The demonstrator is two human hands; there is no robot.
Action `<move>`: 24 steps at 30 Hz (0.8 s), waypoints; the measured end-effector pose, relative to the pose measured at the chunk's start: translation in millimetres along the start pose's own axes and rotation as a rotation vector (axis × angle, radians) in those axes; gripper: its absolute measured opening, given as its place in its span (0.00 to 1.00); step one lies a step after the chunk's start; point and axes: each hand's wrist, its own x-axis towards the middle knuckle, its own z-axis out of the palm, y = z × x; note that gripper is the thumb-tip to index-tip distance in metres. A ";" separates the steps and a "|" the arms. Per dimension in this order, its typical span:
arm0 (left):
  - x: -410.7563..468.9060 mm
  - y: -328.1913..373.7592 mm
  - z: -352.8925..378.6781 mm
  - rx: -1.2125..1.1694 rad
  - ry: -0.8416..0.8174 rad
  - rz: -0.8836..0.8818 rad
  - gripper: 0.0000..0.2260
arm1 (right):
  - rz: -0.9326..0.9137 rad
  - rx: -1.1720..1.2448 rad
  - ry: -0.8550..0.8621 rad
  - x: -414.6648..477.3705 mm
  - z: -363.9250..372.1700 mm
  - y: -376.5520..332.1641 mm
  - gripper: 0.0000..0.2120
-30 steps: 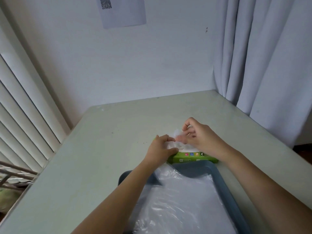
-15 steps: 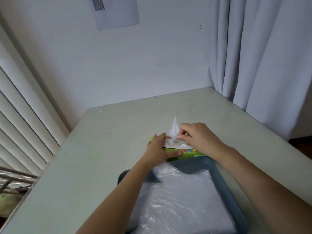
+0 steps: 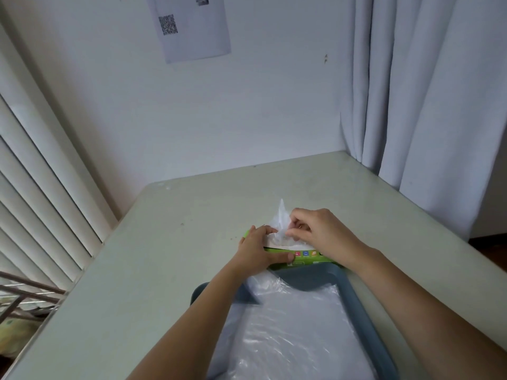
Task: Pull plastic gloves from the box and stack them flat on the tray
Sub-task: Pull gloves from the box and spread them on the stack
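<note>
since a second ago the glove point(image 3: 280, 216) has come up out of the box point(image 3: 308, 259) into a standing tuft, and our left hand point(image 3: 256, 249) now has its thumb along the box front.

writing: box is green, with a row of small coloured icons on the front face; the text is too small to read. the sheet of paper point(image 3: 197, 37) on the wall carries a qr code point(image 3: 168, 24); nothing else on it is legible.

the box's long axis runs left to right across the table point(image 3: 164, 256), and it sits just beyond the tray's far rim. the glove's peak points up, its lower part still in the top opening.

our right hand point(image 3: 321, 233) has its fingers curled, pinching the glove near its base. our left hand grips the left end of the box, fingers over the top.

the blue tray point(image 3: 356, 296) is nearest us and holds a stack of gloves point(image 3: 296, 330) lying flat, clear and crinkled, one corner draped over the far left rim.

curtain point(image 3: 425, 91) on the right, blinds point(image 3: 41, 187) on the left.
</note>
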 end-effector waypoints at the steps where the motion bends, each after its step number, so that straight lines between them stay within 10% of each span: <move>1: -0.2 0.2 0.5 0.001 -0.004 0.003 0.35 | -0.023 0.002 -0.006 0.1 0.8 0.3 0.08; 9: -2.5 2.9 -0.1 0.002 -0.020 0.000 0.33 | -0.210 -0.354 0.185 4.0 21.9 10.6 0.05; 24: 2.5 -4.0 0.2 -0.012 -0.013 -0.017 0.30 | -0.251 -0.059 0.172 6.9 -0.6 5.3 0.04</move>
